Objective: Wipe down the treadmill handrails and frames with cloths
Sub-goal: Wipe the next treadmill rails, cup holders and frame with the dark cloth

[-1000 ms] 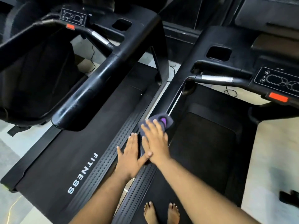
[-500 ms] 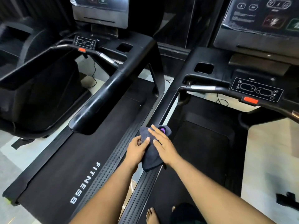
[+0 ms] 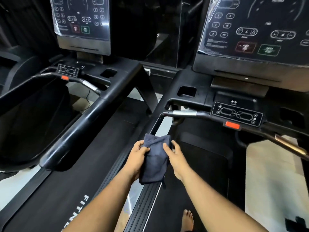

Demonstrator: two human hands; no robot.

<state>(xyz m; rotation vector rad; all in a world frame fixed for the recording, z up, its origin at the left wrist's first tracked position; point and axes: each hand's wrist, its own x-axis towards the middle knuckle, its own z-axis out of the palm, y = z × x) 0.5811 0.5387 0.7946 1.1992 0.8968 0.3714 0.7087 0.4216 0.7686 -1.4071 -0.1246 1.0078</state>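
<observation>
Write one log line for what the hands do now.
left hand: holds cloth | right hand: holds cloth | cloth: off handrail

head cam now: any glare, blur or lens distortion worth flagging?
Head view: glare streaks on the plastic film over the right console and left console, with their icons soft; highlights along the glossy left handrail; wide-angle bending toward the frame edges; room dim, dark surfaces losing detail; the cloth, left hand and right hand fairly sharp.
</observation>
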